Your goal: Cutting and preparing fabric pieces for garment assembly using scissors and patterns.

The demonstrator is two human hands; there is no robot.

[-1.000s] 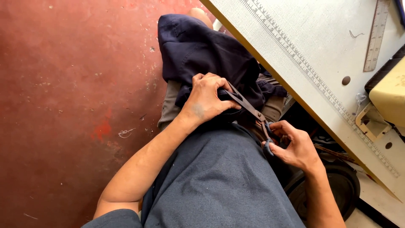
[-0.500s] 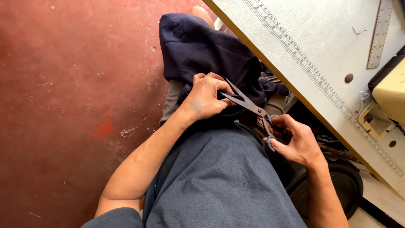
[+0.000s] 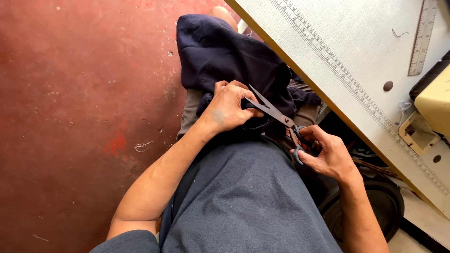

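Note:
A dark navy garment (image 3: pixel 225 61) lies over my lap and knee. My left hand (image 3: pixel 227 107) pinches a fold of that cloth near my thigh. My right hand (image 3: pixel 326 152) grips the handles of a pair of metal scissors (image 3: pixel 274 112). The scissor blades are spread apart and point up-left, with their tips right at the fingers of my left hand and the pinched cloth. I wear a grey-blue shirt (image 3: pixel 243 201) that fills the lower middle of the view.
A white sewing table (image 3: pixel 356 51) with a printed ruler strip (image 3: pixel 328 58) along its edge runs diagonally at the right. A cream sewing machine (image 3: pixel 433 100) and a metal ruler (image 3: pixel 424 37) sit on it. Red concrete floor (image 3: pixel 79 93) lies to the left.
The scissor blades have opened wider and shifted slightly up toward the cloth held by my left hand. Both hands stay in nearly the same place.

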